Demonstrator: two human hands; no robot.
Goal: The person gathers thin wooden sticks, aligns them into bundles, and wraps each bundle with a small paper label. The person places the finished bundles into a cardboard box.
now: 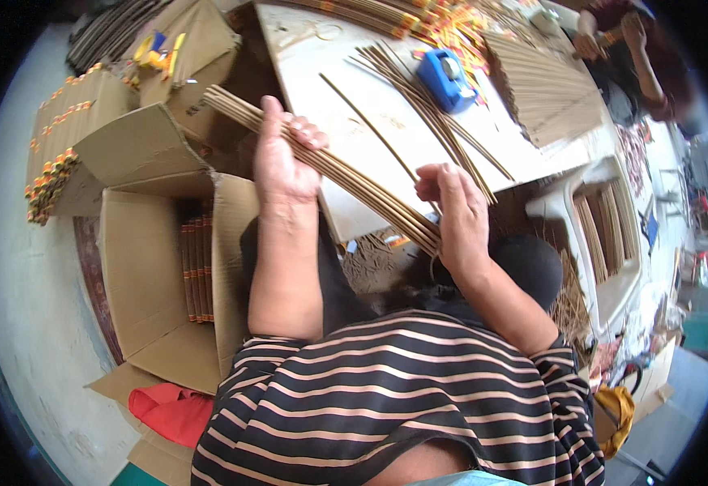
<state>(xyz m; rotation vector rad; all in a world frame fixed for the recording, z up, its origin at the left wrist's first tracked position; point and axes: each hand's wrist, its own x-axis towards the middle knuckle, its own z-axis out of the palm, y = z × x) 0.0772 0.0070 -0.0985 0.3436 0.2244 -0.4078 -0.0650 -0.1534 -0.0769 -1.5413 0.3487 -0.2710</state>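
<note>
My left hand (282, 154) grips a long bundle of thin brown sticks (346, 180) near its upper end. My right hand (457, 212) holds the same bundle near its lower end, fingers curled around it. The bundle slants from upper left to lower right above the edge of a white table (321, 89). More loose sticks (427, 113) lie fanned on the table beyond my hands, beside a blue tape dispenser (446, 78).
An open cardboard box (147, 267) with packed stick bundles stands at my left, with more boxes (70, 121) behind it. A large stack of sticks (542, 89) lies at the table's far right. Another person's hands (613, 36) work at the top right. A white tray (605, 227) holds sticks at right.
</note>
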